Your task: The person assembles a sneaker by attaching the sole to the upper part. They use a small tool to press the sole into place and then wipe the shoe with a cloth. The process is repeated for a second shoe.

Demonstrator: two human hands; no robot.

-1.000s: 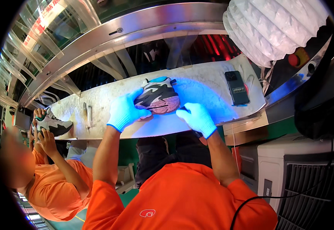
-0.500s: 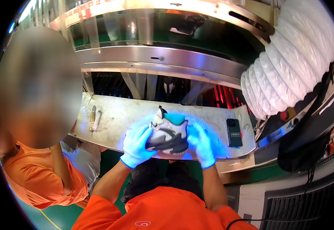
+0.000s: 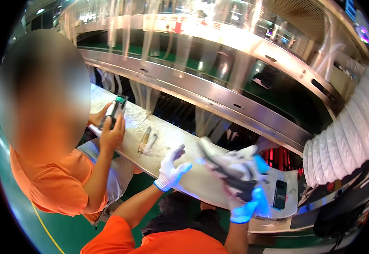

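A grey, white and black sneaker [image 3: 240, 174], smeared by motion, is tilted above the worktable. My gloved right hand [image 3: 247, 206] grips its lower end, and blue light falls on that glove. Part of the grip is hidden behind the sole. My gloved left hand [image 3: 172, 169] is off the shoe, to its left over the table's front edge, thumb and fingers apart with nothing between them.
At left, a person in orange [image 3: 51, 186] holds another dark and white shoe [image 3: 115, 111]. A thin tool [image 3: 144, 139] and a pale tube [image 3: 151, 144] lie on the worktable [image 3: 129, 146]. A black phone [image 3: 280, 194] is at right, beneath a white duct [image 3: 341, 144]. Behind runs a metal machine housing [image 3: 218, 101].
My left hand has let go of the sneaker and moved left of it. My right hand has raised and tilted the shoe. The view has swung left, showing the co-worker's hands with a shoe.
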